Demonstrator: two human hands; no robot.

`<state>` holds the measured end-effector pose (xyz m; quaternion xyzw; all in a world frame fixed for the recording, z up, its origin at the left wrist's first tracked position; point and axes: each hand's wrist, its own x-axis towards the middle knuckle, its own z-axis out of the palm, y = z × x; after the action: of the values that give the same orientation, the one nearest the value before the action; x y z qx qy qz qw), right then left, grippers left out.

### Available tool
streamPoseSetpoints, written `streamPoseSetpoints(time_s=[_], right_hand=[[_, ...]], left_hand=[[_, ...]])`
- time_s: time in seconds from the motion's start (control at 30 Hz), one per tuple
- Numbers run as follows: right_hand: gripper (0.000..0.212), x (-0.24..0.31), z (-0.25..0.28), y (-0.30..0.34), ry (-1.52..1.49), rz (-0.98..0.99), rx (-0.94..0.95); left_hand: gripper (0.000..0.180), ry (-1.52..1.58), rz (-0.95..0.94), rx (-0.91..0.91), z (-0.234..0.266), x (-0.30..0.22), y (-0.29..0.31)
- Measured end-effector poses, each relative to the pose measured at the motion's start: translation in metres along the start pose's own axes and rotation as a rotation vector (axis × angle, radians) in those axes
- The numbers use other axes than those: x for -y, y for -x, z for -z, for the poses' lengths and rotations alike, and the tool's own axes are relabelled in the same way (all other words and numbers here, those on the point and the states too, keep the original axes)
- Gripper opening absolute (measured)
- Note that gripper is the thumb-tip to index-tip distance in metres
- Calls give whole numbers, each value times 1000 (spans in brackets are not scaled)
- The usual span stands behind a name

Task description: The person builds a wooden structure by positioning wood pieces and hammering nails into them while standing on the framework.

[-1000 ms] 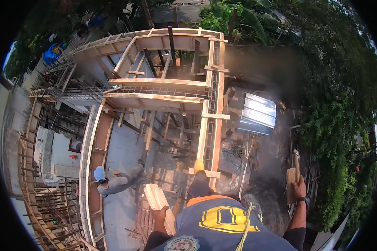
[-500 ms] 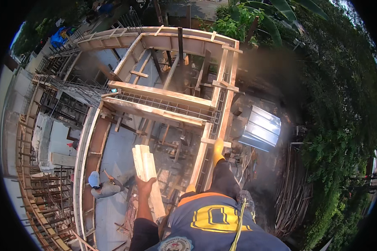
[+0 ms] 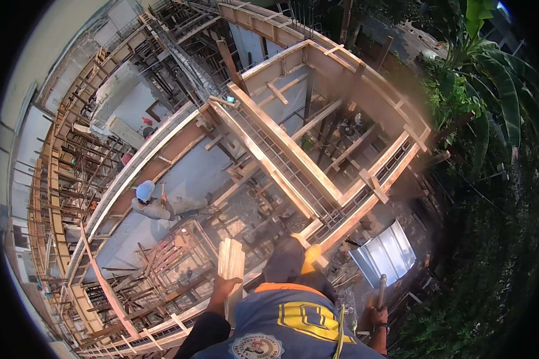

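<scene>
Right hand is back on my feed after dropping out half a second ago, and the whole view has swung round, so the timber now slants across it. Both yellow boots are close together now; last frame one was well ahead of the other.

Left hand is wrapped around a short stack of pale boards, thumb across the front, held out just beside the shirt. From where I'm sitting the right one looks curled tight around a hammer, head up; can't make out each finger though. On my screen the hammer overlaps a shiny metal sheet, but I can't see any contact.

Past the boots runs a wooden trough with steel bars inside. Off left, a co-worker in a blue cap is holding a tool.
</scene>
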<state>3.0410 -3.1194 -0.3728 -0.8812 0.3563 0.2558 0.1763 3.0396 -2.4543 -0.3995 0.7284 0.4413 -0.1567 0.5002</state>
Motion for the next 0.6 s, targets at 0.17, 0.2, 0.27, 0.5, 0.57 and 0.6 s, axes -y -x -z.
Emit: streamPoseSetpoints(time_s=[0.17, 0.2, 0.27, 0.5, 0.57, 0.6], right_hand=[[40, 69, 102, -94, -388, 182, -15], [41, 100, 110, -97, -395, 183, -17], [42, 135, 124, -105, -546, 212, 48], [45, 147, 190, -126, -350, 155, 203], [39, 164, 208, -101, -252, 152, 159], [38, 197, 207, -97, -282, 179, 207]], left_hand=[[79, -39, 147, 92, -20, -39, 11], [80, -63, 134, 75, -20, -47, 7], [82, -61, 187, -16, -36, -69, -4], [72, 302, 84, 11, -52, -161, 4], [64, 297, 77, -29, -42, -203, 24], [62, 269, 7, -136, -36, -160, 4]])
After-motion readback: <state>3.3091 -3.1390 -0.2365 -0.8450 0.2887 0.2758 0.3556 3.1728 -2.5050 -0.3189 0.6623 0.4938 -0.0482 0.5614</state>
